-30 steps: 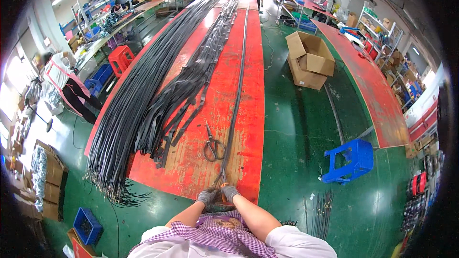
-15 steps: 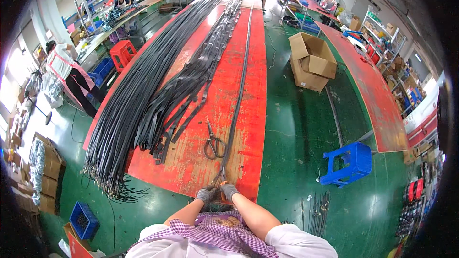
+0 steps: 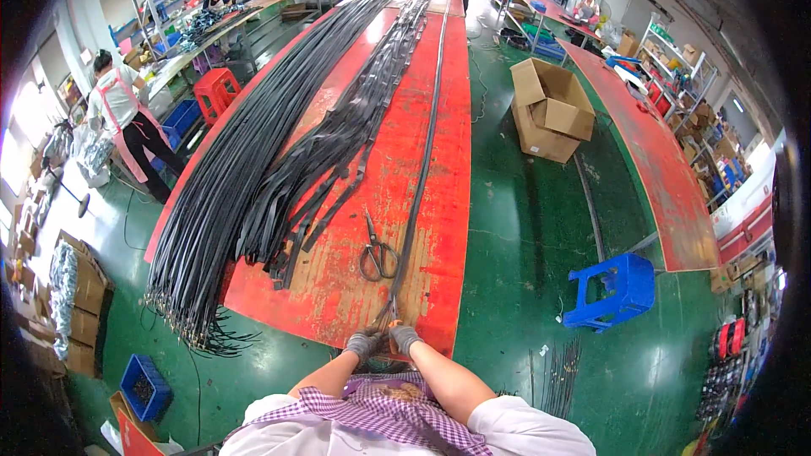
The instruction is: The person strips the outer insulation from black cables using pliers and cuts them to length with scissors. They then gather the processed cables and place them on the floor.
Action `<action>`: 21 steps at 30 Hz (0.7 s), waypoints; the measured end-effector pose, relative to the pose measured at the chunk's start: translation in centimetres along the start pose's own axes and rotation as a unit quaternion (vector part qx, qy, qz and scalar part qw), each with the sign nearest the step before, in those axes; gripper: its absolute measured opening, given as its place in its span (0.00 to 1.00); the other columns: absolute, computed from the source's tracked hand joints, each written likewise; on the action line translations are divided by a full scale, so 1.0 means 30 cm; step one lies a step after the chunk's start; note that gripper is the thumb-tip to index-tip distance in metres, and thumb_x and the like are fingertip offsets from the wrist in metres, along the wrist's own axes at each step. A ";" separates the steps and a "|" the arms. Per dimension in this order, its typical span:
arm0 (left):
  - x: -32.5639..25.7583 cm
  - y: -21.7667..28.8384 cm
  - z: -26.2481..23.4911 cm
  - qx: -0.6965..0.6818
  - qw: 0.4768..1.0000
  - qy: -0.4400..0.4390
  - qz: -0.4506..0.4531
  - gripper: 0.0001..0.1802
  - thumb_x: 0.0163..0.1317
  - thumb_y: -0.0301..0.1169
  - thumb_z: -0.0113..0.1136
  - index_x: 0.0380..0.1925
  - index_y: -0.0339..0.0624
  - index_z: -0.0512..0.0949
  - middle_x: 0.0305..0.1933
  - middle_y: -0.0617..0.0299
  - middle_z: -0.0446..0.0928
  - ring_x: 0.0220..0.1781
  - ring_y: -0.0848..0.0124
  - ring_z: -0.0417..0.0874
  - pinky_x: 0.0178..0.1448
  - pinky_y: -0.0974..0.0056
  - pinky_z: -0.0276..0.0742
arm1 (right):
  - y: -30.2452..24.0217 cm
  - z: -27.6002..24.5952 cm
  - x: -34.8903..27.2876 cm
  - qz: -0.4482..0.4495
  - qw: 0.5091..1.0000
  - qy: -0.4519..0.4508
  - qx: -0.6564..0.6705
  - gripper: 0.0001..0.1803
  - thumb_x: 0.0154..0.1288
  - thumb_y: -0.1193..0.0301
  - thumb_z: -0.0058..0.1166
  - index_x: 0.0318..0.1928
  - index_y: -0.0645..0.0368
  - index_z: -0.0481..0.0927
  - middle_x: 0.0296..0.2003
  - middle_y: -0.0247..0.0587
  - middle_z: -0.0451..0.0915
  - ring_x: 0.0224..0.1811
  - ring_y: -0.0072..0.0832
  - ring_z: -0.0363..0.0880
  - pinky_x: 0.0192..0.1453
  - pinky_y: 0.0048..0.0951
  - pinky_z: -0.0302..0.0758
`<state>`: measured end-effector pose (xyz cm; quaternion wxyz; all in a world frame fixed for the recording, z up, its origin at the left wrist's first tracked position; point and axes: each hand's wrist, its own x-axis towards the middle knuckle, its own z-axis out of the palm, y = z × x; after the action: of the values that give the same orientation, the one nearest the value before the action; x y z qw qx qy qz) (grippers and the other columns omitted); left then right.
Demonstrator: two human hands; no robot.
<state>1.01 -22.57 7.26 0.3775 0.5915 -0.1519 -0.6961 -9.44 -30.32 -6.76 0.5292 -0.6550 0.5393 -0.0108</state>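
Note:
At the near end of a red table, my gloved left hand (image 3: 363,344) is closed around the fanned-out ends of thin black cables (image 3: 387,314). Beside it, my gloved right hand (image 3: 405,339) is closed on a small orange object (image 3: 394,324), too small to identify, against the same cable ends. From there a long narrow black cable bundle (image 3: 420,177) runs straight up the table. Dark-handled scissors (image 3: 378,258) lie left of the bundle, apart from both hands. My fingertips are partly hidden.
A thick bundle of black cables (image 3: 228,177) covers the left of the red table (image 3: 338,304), with flat black sleeves (image 3: 338,148) beside it. On the green floor to the right are an open carton (image 3: 553,118) and a blue stool (image 3: 617,291). Other people work farther off.
My hands stay almost where they were at the cable ends. The person in dark clothes at the far end has straightened up, and the person at left has turned toward the side table.

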 end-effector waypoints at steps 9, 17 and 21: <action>0.114 -0.128 -0.091 0.256 0.964 0.007 0.078 0.16 0.57 0.24 0.36 0.46 0.35 0.64 0.49 0.56 0.65 0.49 0.69 0.66 0.53 0.67 0.62 | -0.065 -0.028 -0.051 0.009 0.993 -0.096 -0.061 0.16 0.57 0.61 0.32 0.31 0.59 0.69 0.29 0.48 0.72 0.32 0.36 0.71 0.32 0.33 0.67; 0.124 -0.134 -0.074 0.064 0.994 0.056 0.061 0.14 0.55 0.23 0.42 0.43 0.34 0.67 0.42 0.59 0.71 0.42 0.71 0.72 0.45 0.70 0.68 | -0.003 0.011 0.004 0.075 0.990 -0.077 0.089 0.09 0.56 0.66 0.36 0.30 0.55 0.67 0.24 0.41 0.70 0.26 0.29 0.70 0.31 0.29 0.66; 0.089 -0.119 -0.071 0.023 0.996 0.078 0.041 0.14 0.55 0.24 0.43 0.43 0.35 0.67 0.41 0.59 0.72 0.41 0.70 0.73 0.45 0.69 0.67 | -0.010 0.032 -0.005 0.110 0.981 -0.099 0.123 0.08 0.56 0.65 0.36 0.31 0.54 0.66 0.23 0.37 0.69 0.25 0.25 0.68 0.30 0.27 0.65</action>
<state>1.73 -21.57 2.49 0.4027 0.6460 -0.1618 -0.6280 -8.75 -29.60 -6.89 0.6544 -0.5189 0.5481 0.0459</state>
